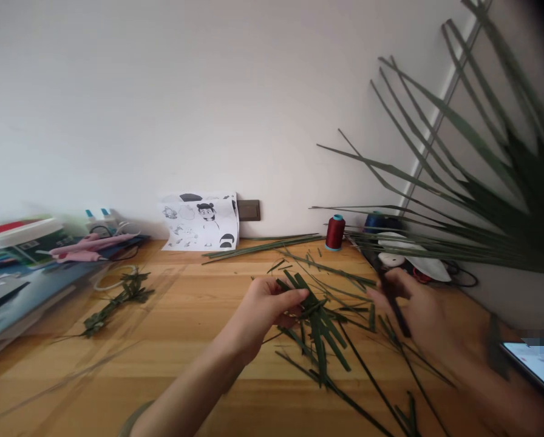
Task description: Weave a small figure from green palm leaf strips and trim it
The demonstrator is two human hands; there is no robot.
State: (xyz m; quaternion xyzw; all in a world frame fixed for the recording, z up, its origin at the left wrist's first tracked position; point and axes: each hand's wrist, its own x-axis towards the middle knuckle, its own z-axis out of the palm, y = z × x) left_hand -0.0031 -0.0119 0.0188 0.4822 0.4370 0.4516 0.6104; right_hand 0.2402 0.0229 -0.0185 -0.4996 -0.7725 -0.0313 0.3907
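Note:
My left hand (272, 300) pinches a bundle of green palm leaf strips (320, 328) between thumb and fingers, just above the table. The strips cross one another, and their cut ends fan down and to the right. Off to the right, my right hand (413, 303) is closed around a dark, narrow object (396, 306) that slants across the fingers; motion blur hides its kind. Loose leaf strips (363, 400) lie scattered on the wood below and between both hands. On the left side of the table rests a braided leaf piece (117, 303).
A large palm leaf (527, 194) spreads in from the right. Behind the hands stand a dark red thread spool (335, 233) and a printed sheet (203, 224) against the wall. A pink glue gun (87, 247) lies at left, a phone (533, 364) at the right edge.

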